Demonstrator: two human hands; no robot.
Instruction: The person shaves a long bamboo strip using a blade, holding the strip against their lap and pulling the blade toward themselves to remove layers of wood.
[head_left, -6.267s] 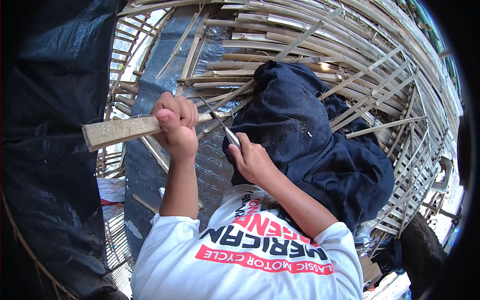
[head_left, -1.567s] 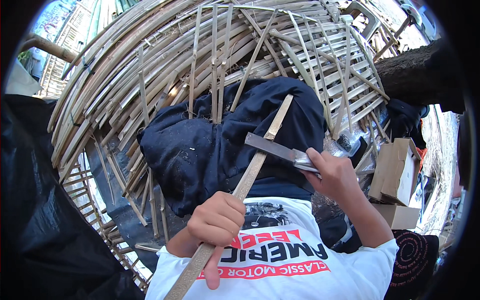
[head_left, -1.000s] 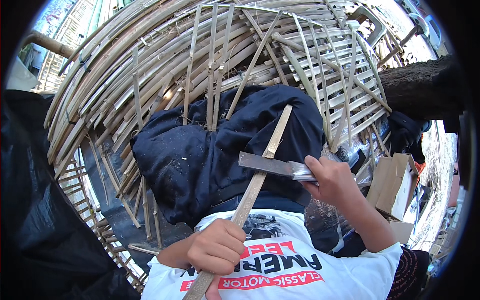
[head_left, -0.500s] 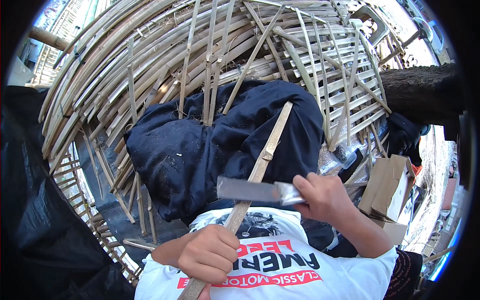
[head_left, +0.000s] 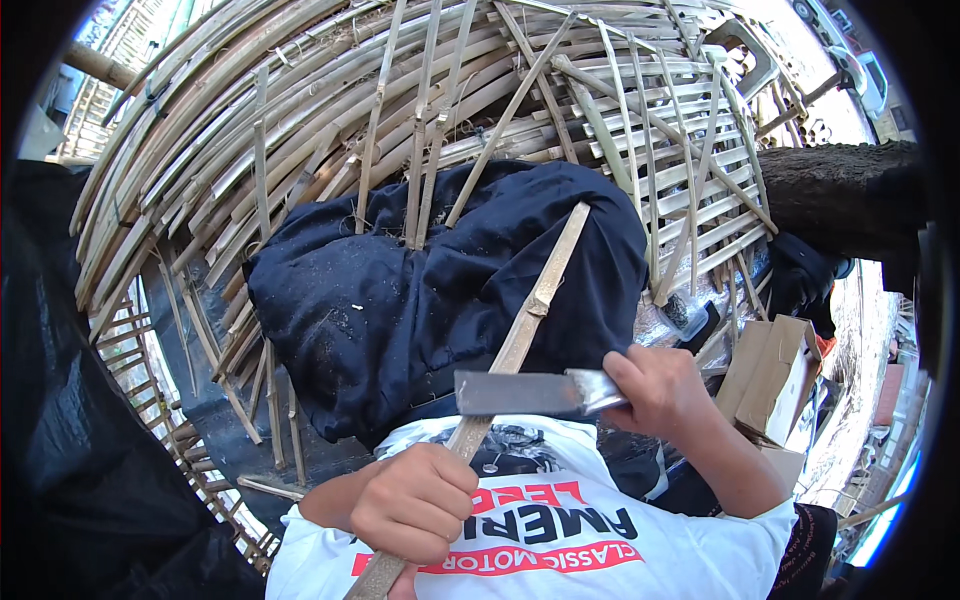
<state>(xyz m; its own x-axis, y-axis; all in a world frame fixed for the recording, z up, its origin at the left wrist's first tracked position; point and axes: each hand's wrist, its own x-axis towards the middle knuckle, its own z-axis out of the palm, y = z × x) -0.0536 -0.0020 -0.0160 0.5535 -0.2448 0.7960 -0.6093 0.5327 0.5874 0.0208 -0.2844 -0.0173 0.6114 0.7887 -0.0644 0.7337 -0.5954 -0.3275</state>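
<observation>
My left hand (head_left: 415,502) is closed in a fist around the lower part of a long bamboo strip (head_left: 520,335). The strip slants up and to the right, its far end lying over dark cloth (head_left: 340,300) that covers my lap and legs. A knobby joint shows partway along it. In my right hand (head_left: 658,390) is a wide-bladed knife (head_left: 515,393), gripped near a silvery wrapping at the base of its blade. The blade lies crosswise over the strip, above my left fist; whether its edge bites into the bamboo I cannot tell.
Beyond my legs spreads a big pile of split bamboo strips (head_left: 300,130), with several strips leaning on the cloth. A bamboo lattice (head_left: 725,180) and a thick log (head_left: 840,200) lie at the right. A cardboard box (head_left: 765,375) stands near my right arm; black sheeting (head_left: 80,400) hangs left.
The knife and my right hand have shifted a little to the right and slightly down toward me. My left hand and the bamboo strip stay nearly the same.
</observation>
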